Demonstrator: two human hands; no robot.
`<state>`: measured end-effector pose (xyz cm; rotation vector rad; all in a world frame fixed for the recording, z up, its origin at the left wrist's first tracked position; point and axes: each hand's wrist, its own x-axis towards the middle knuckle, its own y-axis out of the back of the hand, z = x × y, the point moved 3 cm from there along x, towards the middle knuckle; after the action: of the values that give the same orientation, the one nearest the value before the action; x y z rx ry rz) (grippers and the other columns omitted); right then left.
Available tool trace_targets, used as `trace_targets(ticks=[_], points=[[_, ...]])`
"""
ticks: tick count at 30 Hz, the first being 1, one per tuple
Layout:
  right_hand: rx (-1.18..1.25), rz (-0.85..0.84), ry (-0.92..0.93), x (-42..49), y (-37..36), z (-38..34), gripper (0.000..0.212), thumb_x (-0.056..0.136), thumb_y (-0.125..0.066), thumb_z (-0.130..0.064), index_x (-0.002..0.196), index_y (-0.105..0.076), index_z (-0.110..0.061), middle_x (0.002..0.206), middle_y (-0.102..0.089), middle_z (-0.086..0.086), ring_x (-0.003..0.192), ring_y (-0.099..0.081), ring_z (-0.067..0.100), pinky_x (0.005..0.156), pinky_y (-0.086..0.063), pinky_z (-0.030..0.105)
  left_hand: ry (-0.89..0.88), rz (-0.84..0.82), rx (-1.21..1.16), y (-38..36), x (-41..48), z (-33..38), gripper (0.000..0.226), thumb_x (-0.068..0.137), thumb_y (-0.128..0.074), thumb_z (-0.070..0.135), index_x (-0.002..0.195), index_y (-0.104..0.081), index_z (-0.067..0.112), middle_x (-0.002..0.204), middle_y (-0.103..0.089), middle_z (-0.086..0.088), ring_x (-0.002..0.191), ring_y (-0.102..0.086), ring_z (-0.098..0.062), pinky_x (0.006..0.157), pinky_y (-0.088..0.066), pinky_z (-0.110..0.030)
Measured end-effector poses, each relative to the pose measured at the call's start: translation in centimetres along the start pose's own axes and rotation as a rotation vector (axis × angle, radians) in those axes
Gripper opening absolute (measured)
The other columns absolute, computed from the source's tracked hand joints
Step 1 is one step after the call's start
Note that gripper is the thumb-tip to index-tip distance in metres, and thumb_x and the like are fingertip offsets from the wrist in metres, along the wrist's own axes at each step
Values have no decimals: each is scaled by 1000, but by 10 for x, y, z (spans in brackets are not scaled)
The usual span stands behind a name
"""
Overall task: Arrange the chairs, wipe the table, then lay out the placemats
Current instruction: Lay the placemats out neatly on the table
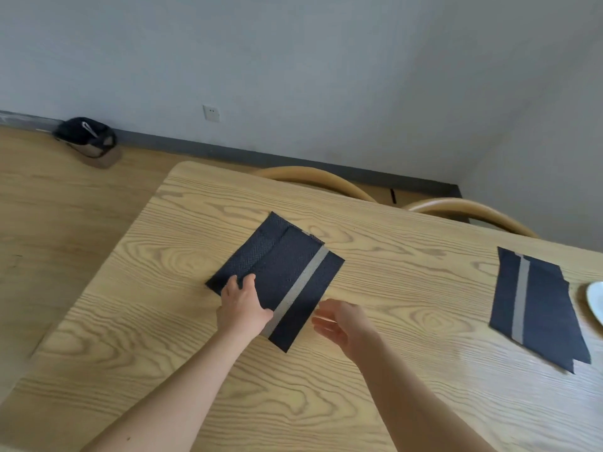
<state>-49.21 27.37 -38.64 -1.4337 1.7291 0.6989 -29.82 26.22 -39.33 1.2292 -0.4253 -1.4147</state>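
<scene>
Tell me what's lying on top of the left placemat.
The left hand rests on the left placemat, fingers over its near-left part. The right hand is beside its right edge; contact is unclear. The cloth under the palm is hidden.

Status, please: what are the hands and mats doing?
Left hand rests on the near placemat. Right hand open beside it, empty. Second placemat lies to the right. Nothing blocking.
</scene>
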Motion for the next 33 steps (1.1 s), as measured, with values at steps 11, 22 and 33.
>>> trace_targets(ticks=[11, 22, 33], points=[[-33, 190, -6, 9, -30, 3, 24, 85, -67, -10, 107, -59, -3, 81, -60, 9, 69, -59, 18, 59, -55, 30, -61, 64, 117, 2, 14, -18, 94, 63, -83, 40, 140, -31, 22, 131, -34, -3, 120, -33, -23, 80, -45, -31], [337, 22, -92, 5, -27, -5, 21, 87, -69, -16, 100, -60, -3, 72, -67, 13, 56, -64, 19, 47, -52, 25, -143, 22, 26, 1, 14, -12, 84, 69, -82, 23, 138, -35, 15, 123, -48, -8, 116, -45, -24, 90, -43, -31], [-35, 246, 104, 3, 24, -10, 14, 83, -75, -24, 86, -67, -12, 78, -71, 4, 46, -49, 10, 41, -38, 21, -296, 12, -170, -6, 0, 9, 45, 84, -63, 6, 123, -46, 20, 119, -61, -3, 107, -61, -22, 73, -52, -24]])
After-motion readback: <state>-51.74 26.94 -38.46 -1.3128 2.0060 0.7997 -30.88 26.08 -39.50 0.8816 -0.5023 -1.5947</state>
